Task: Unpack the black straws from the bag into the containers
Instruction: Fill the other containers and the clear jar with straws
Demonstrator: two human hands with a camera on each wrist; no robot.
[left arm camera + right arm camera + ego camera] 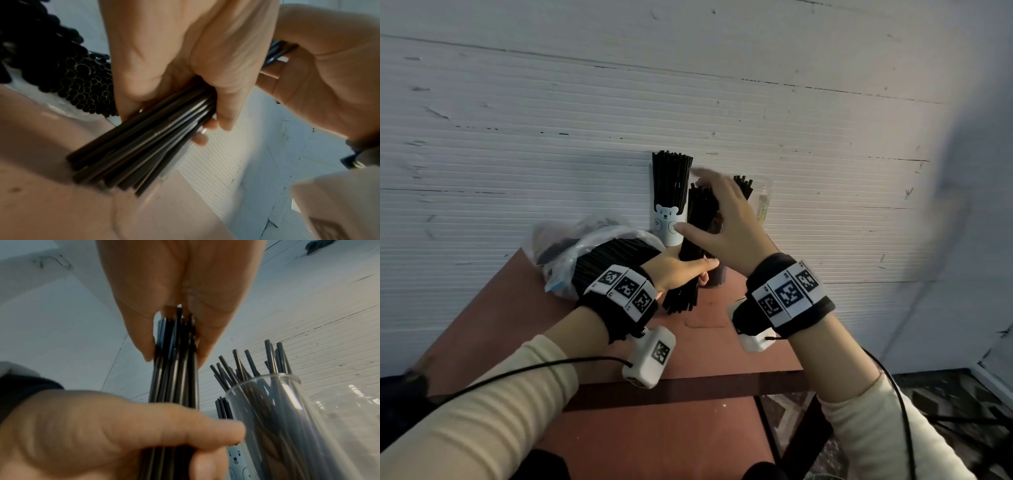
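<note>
Left hand (681,270) reaches in low, fingers (224,123) wrapped round the lower part of a straw bundle (693,250). Right hand (726,222) arches above, fingers clamped on its top. Bundle stands near upright over the brown surface (722,346), long axis vertical, between the bear cup (667,224) and the clear container (287,418). Bag (585,253) lies left.

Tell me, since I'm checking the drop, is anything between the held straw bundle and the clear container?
Nothing visible blocks it. Both hands grip the straw bundle, the left hand low, the right hand near the top. The clear container stands right beside it, its mouth open, already holding some straws.
</note>
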